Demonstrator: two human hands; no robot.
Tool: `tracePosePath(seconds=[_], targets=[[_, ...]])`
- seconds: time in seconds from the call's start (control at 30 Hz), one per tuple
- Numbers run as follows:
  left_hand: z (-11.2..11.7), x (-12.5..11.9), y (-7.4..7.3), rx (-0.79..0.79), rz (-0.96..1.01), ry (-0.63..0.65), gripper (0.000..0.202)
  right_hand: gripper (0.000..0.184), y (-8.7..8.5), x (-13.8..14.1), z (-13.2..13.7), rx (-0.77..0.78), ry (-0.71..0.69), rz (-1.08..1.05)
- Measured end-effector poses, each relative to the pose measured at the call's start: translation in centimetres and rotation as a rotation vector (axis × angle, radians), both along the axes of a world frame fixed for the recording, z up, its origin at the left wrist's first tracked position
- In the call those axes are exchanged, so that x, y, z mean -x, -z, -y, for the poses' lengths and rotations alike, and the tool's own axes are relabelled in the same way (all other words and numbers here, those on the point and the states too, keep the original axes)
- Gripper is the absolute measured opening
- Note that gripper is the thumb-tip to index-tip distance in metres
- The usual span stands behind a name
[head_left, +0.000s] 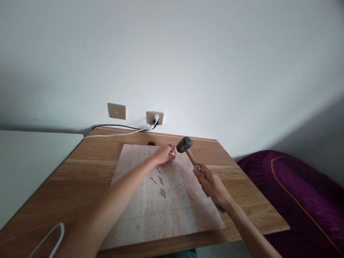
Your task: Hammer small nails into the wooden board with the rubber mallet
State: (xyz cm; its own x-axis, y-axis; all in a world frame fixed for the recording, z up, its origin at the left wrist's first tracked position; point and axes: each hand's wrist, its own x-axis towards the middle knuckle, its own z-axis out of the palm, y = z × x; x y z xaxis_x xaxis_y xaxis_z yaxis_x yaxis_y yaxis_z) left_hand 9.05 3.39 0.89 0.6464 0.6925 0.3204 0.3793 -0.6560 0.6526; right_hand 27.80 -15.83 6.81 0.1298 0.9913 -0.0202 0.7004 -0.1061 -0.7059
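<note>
My right hand (212, 182) is wrapped round the handle of a mallet (190, 156). The mallet's dark, blunt head (184, 144) is raised just right of my left hand (164, 154). The fingers of that hand are pinched near the far edge of a pale wooden board (142, 215). A thin nail-like piece (179, 155) shows at the fingertips, too small to make out clearly. Several short metal pieces (160, 179) lie loose on the board, nearer to me. A row of small dark dots (145, 154) runs along the board left of my left hand.
Under the board is a wooden table (252, 200) set against a white wall. White and black cables (118, 135) run along its back edge to a wall socket (155, 117). A white surface (29, 168) adjoins on the left; purple fabric (303, 193) bulges on the right.
</note>
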Motion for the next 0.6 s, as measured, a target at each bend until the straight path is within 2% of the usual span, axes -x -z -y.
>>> tracePosePath(seconds=[0.07,0.13,0.2,0.37,0.6], targets=[[0.1,0.1,0.0,-0.032,-0.017,-0.023,0.032,0.046,-0.2,0.1,-0.2,-0.002,-0.014,0.056],[0.1,0.0,0.1,-0.054,-0.011,-0.043,0.042,0.043,-0.1,0.1,-0.4,0.022,-0.045,0.099],[0.0,-0.1,0.2,-0.049,0.008,-0.052,0.038,0.040,0.0,-0.1,-0.5,0.043,-0.059,0.120],[-0.2,-0.2,0.3,0.007,0.026,-0.047,0.011,0.045,0.3,-0.6,-0.1,0.027,-0.003,0.080],[-0.1,-0.2,0.1,0.017,0.035,0.010,0.008,0.047,0.4,-0.8,0.2,0.022,-0.006,0.034]])
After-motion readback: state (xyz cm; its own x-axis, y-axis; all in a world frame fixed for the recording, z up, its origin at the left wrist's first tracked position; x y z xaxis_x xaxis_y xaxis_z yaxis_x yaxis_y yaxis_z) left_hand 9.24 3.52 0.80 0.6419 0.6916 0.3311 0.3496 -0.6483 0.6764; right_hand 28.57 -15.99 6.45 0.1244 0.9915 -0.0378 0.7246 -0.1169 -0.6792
